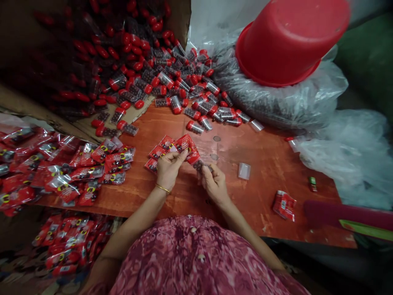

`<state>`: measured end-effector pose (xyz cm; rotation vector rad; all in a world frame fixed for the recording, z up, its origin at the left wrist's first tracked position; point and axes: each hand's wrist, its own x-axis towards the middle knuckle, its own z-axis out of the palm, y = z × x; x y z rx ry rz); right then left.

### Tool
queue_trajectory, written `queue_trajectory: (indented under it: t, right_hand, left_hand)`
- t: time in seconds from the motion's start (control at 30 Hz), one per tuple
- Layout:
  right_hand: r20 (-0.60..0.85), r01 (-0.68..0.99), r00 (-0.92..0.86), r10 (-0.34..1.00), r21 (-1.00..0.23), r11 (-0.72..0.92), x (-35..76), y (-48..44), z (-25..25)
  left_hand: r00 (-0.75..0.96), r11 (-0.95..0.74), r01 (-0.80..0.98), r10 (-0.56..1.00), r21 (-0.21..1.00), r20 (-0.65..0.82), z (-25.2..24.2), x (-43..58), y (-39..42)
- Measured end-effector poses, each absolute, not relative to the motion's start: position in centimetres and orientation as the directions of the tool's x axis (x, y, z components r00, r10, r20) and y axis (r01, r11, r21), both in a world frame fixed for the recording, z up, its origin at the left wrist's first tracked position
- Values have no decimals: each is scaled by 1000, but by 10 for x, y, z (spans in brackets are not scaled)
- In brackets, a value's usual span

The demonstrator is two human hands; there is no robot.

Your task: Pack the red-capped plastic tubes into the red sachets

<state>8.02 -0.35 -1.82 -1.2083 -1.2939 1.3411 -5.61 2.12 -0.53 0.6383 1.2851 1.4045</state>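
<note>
Over the table's middle, my left hand (168,169), with a gold-coloured bangle at the wrist, pinches a red printed packet (188,144) between thumb and fingers. My right hand (215,183) is closed on a small clear tube of dark balls (198,164). The tube meets the near end of the packet; I cannot tell how far inside it is. More flat red packets (159,150) lie just beyond and left of my left hand, partly covered by it. A small clear plastic piece (244,171) lies right of my right hand.
Red-capped tubes (176,104) spill from a cardboard box (181,20) at the back left. Filled red packets (89,164) pile up at left. A red bucket (291,41) sits upside down on a clear plastic bag (276,102). A single red packet (284,205) lies at right.
</note>
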Motion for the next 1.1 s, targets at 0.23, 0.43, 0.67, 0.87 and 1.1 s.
queue_trajectory:
  t: [0.23,0.43,0.67,0.87,1.1]
  right_hand:
    - [-138,25,-211,968,-990,-136,79,-2,-14]
    - [-145,28,-172,974,-989,-142,82,-1,-13]
    - [-79,97,-165,983,-993,-64,85,-6,-8]
    - [-119,138,-190,975,-986,-93,83,-3,3]
    - [-230,61,-196,953,-973,-222,84,1,-2]
  left_hand:
    - [-300,135,-158,937,978,-178,-4,-60,21]
    - [-278,233,-369,896,900,-346,1,-70,26]
    - [-218,320,-535,842,782,-494,9,-65,28]
    - [-231,281,-428,885,859,-405,7,-59,21]
    - [-156,257,-300,937,919,-313,0,-67,16]
